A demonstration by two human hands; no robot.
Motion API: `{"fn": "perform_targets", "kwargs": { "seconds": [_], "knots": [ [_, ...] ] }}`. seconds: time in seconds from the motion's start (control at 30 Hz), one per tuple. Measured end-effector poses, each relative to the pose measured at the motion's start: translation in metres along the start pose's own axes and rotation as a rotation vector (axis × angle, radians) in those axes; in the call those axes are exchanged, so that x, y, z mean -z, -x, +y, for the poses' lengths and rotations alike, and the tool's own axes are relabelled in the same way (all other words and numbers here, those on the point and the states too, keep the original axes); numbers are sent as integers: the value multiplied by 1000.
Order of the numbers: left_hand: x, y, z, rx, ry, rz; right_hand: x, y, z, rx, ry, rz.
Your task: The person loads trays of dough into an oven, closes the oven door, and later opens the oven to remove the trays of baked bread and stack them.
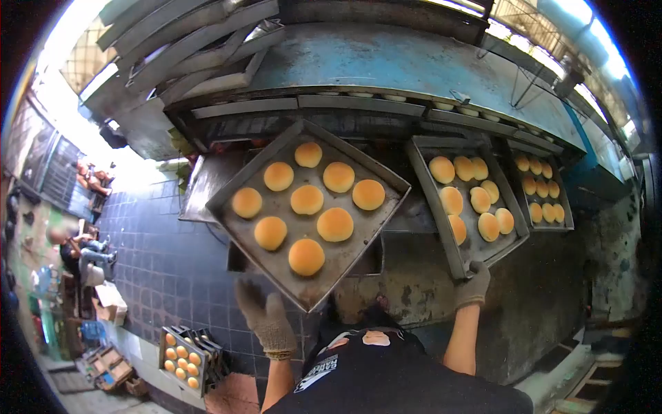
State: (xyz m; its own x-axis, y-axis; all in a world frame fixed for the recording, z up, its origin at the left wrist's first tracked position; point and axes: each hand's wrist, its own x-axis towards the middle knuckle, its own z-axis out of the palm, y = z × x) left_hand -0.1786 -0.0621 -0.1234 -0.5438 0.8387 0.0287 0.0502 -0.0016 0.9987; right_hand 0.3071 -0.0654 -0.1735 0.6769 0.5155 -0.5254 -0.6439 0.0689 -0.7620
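My left hand (pixel 267 323), in a knitted work glove, is raised with fingers stretched and apart. It is just below the lower left side of a square metal baking tray (pixel 289 284), turned cornerwise and carrying several golden round buns (pixel 307 257). No contact between this hand and the tray shows. My right hand (pixel 474 285), gloved too, grips the near edge of a second baking tray (pixel 488 254). Several buns (pixel 452 201) lie on that tray, some touching each other. Part of the right hand's fingers is hidden by the tray edge.
A blue-topped oven (pixel 386 58) runs along the front, with a third tray of buns (pixel 542 188) at its right. Empty trays (pixel 200 48) are stacked at upper left. Another bun tray (pixel 182 361) stands on the tiled floor (pixel 155 269). People sit at far left.
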Motion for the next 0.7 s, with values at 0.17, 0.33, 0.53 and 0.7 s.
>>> {"fn": "perform_targets", "kwargs": {
  "seconds": [0.17,0.33,0.53,0.7],
  "knots": [
    [-20,-54,58,-124,154,-199,35,90,-4,-84,-52,-12],
    [-19,-138,81,88,291,-592,74,157,39,13,174,-33],
    [24,-200,107,489,246,-794,-46,196,29,-88,365,-355],
    [72,-198,75,279,59,-727,-100,132,38,-152,629,-638]
  ]
}}
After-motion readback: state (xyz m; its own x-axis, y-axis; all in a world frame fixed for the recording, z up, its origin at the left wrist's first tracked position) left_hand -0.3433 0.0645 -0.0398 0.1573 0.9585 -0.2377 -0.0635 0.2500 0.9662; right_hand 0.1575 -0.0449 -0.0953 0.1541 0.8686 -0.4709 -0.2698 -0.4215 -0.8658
